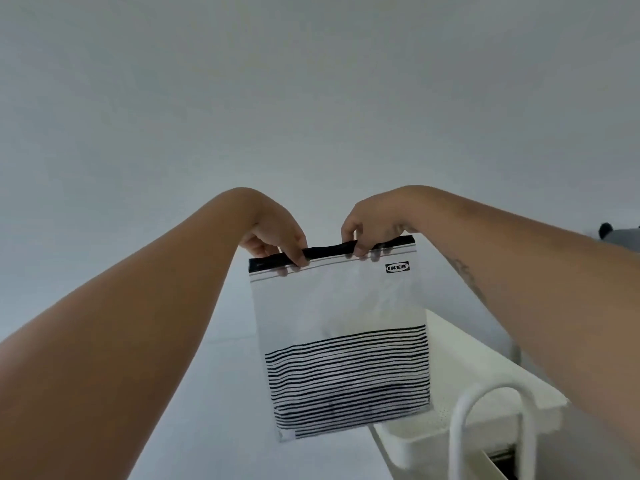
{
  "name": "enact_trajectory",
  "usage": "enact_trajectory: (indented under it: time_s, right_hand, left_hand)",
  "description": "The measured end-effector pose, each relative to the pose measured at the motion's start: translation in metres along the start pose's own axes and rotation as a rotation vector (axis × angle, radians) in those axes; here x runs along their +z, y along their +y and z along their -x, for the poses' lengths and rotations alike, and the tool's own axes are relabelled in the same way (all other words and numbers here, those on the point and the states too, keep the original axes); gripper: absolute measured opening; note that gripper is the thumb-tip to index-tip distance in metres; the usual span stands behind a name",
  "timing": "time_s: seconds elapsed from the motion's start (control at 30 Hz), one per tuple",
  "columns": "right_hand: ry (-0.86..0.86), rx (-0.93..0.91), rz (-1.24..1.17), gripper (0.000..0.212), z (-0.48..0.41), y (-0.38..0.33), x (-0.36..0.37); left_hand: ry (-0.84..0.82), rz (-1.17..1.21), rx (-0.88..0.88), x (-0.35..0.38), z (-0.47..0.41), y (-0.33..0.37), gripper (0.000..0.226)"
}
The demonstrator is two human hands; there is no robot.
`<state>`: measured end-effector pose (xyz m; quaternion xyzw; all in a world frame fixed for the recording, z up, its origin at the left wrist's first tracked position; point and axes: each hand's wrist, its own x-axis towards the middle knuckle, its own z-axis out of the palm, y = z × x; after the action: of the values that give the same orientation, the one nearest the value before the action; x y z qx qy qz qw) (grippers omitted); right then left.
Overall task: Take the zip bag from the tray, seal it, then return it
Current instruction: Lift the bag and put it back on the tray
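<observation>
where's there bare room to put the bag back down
The white perforated tray shows bare floor right of the striped clear zip bag. Its near end is crowded by the white tubular handle. Both hands pinch the bag's top.

Only one piece of text can be read — the word "IKEA", printed in pale capital letters inside a pale oval on a small black rectangle. This logo (397, 267) stands on the zip bag (341, 306), in the upper right corner of its clear face, just under the black zip strip (329, 252) and the thin dark lines that run along below it. The letters read upright and the right way round. The black stripes across the bag's lower half are pattern only — they carry no letters or numbers. Nothing else in view bears any legible writing, label or sign.
</observation>
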<state>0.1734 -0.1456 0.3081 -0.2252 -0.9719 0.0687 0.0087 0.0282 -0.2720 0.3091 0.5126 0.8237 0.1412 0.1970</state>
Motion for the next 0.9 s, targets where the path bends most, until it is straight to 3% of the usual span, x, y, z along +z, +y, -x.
enact_trajectory:
  time_s: [0.2,0.43,0.7,0.8,0.9]
  right_hand:
    - [0.07,0.107,-0.001,0.014,0.005,0.064,-0.019]
    - [0.192,0.225,-0.004,0.016,-0.027,0.135,-0.005]
    - [0.702,0.213,-0.019,0.023,-0.085,0.203,0.06]
    - [0.786,0.169,-0.05,0.022,-0.092,0.22,0.087]
    - [0.674,0.104,-0.117,0.021,-0.087,0.23,0.115]
  left_hand:
    - [0.048,0.061,0.172,0.013,-0.046,0.044,0.004]
    - [0.354,-0.067,0.291,0.05,-0.138,0.066,0.013]
    - [0.707,-0.098,0.357,0.081,-0.221,0.065,0.011]
    - [0.703,-0.09,0.403,0.099,-0.229,0.057,0.013]
    - [0.57,-0.12,0.442,0.127,-0.232,0.04,0.013]
